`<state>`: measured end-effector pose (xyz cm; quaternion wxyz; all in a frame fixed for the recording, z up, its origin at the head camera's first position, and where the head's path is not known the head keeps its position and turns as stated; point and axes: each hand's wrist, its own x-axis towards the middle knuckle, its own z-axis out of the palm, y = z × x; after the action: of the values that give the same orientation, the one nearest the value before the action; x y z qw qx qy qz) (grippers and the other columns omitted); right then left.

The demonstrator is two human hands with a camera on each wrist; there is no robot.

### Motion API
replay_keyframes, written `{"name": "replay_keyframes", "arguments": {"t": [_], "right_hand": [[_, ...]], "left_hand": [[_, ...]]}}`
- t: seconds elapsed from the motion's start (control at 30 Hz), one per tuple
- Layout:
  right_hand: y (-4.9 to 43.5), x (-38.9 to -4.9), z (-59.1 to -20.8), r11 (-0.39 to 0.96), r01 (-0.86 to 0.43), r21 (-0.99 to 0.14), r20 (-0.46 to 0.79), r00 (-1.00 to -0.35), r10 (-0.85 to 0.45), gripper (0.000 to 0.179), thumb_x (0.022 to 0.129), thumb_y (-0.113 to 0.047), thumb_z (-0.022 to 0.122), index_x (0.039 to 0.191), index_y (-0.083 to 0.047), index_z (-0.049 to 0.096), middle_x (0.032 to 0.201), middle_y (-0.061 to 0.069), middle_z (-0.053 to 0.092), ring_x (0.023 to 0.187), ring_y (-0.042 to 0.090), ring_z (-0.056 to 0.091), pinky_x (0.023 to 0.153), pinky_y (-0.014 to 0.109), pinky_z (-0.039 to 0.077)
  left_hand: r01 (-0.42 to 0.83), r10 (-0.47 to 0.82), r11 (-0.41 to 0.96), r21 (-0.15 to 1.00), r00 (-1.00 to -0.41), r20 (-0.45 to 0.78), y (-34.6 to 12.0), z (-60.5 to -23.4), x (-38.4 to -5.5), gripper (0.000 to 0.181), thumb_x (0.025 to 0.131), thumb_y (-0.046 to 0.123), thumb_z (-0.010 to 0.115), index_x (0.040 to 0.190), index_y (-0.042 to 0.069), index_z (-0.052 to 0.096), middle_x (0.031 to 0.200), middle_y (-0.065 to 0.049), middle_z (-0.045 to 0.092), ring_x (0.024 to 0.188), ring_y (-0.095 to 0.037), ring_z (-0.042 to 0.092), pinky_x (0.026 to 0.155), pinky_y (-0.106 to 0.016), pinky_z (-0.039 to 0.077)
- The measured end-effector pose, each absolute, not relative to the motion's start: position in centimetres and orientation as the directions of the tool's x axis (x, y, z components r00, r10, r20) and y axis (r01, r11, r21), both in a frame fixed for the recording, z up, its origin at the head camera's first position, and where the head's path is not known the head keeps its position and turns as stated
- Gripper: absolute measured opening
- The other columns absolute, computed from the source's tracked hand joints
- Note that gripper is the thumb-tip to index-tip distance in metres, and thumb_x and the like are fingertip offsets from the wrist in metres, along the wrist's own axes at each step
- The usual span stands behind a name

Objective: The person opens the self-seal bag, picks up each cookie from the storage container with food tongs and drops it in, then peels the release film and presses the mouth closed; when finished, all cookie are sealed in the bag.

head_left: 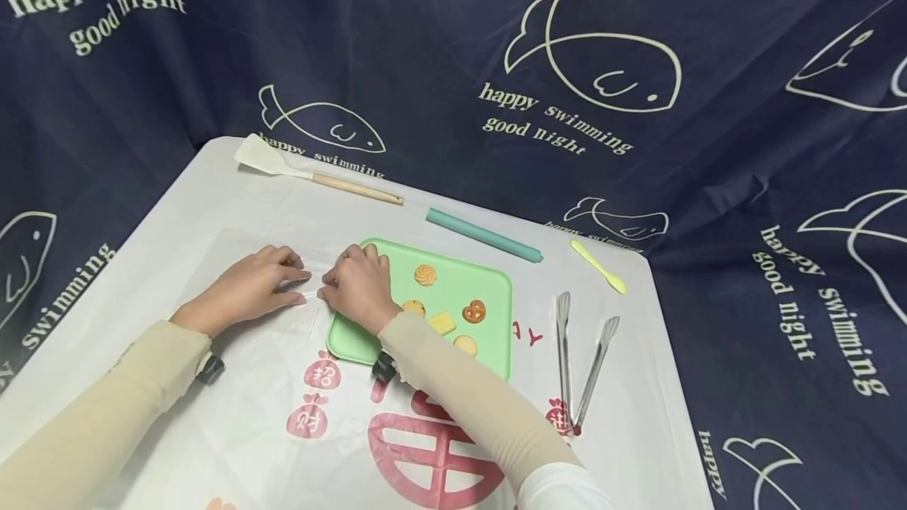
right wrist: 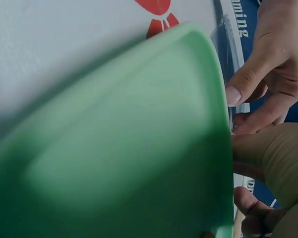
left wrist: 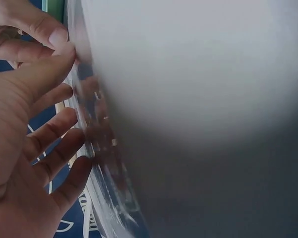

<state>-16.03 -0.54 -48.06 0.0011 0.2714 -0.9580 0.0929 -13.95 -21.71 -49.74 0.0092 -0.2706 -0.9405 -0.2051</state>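
A clear plastic bag (head_left: 225, 252) lies flat on the table, partly under my left hand (head_left: 248, 286). In the left wrist view, the left thumb and fingers are at the edge of the clear plastic (left wrist: 120, 196), the other fingers spread along it. My right hand (head_left: 361, 286), fingers bent, pinches the bag's edge close to the left fingertips, its palm over the left side of a green tray (head_left: 499, 278). On the tray lie a swirl cookie (head_left: 425, 275), a pretzel-shaped cookie (head_left: 474, 311), a yellow square piece (head_left: 442, 323) and a round cookie (head_left: 465, 345). Another cookie is partly hidden by the right hand.
Along the far edge lie a white spatula (head_left: 265, 156) with a wooden handle, a teal stick (head_left: 485, 235) and a small yellow spoon (head_left: 597, 266). Metal tongs (head_left: 564, 360) lie spread to the right of the tray. A dark blue curtain (head_left: 439, 46) hangs behind the white-covered table.
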Motion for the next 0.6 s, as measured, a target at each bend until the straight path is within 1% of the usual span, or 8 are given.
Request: {"name": "replay_keyframes", "arguments": {"t": [0.1,0.23,0.4,0.6], "right_hand": [[-0.46,-16.02,-48.14,0.835,-0.520,-0.178,0.058,-0.853,-0.519,0.021,0.088,-0.047,0.079,0.104,-0.034,0.081,0.110,-0.011,0.061,0.098,0.013,0.042,0.077,0.030,0.033],[-0.32,-16.06,-48.07,0.839,-0.516,-0.173,0.054,-0.855,-0.515,0.021,0.087,-0.047,0.079,0.103,-0.034,0.082,0.107,-0.011,0.060,0.096,0.013,0.041,0.077,0.030,0.032],[-0.20,-16.06,-47.85,0.840,-0.512,-0.179,0.041,-0.857,-0.514,0.020,0.087,-0.046,0.080,0.103,-0.035,0.081,0.108,-0.012,0.060,0.097,0.012,0.041,0.077,0.030,0.031],[-0.22,-16.07,-47.64,0.839,-0.513,-0.182,0.018,-0.854,-0.519,0.021,0.087,-0.046,0.080,0.105,-0.035,0.081,0.112,-0.012,0.061,0.099,0.013,0.041,0.079,0.031,0.032]], "left_hand": [[0.506,0.495,0.777,0.375,-0.859,0.132,-21.74,-49.78,-14.03,0.032,0.083,0.021,0.087,0.110,0.005,0.078,0.100,-0.004,0.060,0.092,-0.026,0.056,0.075,-0.045,0.048],[0.507,0.493,0.779,0.370,-0.859,0.140,-21.70,-49.81,-14.10,0.025,0.085,0.021,0.085,0.106,0.009,0.080,0.095,-0.001,0.059,0.089,-0.025,0.056,0.072,-0.044,0.047],[0.488,0.466,0.794,0.362,-0.872,0.152,-21.58,-49.99,-14.16,0.018,0.086,0.022,0.084,0.100,0.011,0.081,0.093,0.001,0.060,0.088,-0.024,0.057,0.072,-0.044,0.046],[0.454,0.427,0.791,0.411,-0.890,0.162,-21.47,-49.97,-14.24,0.013,0.086,0.022,0.083,0.094,0.013,0.082,0.093,0.001,0.063,0.089,-0.026,0.059,0.074,-0.047,0.048]]}}
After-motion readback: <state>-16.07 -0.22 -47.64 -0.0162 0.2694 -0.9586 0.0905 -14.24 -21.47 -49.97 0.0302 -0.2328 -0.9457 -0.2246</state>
